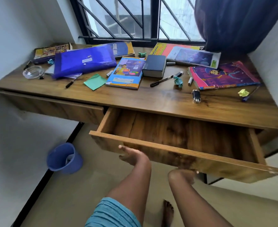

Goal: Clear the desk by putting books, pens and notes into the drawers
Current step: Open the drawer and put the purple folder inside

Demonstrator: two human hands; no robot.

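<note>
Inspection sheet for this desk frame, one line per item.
Surface: wooden desk, littered; right drawer open, empty; left drawer shut.
Job's things: books, pens, green note, all on top.
Clutter: crumpled papers, ashtray, blue folder.
Hands: left hand touches drawer front; right hand at its lower edge, fingers hidden.
Cables: nothing seen.
Surroundings: barred window, curtain, blue bin.
</note>
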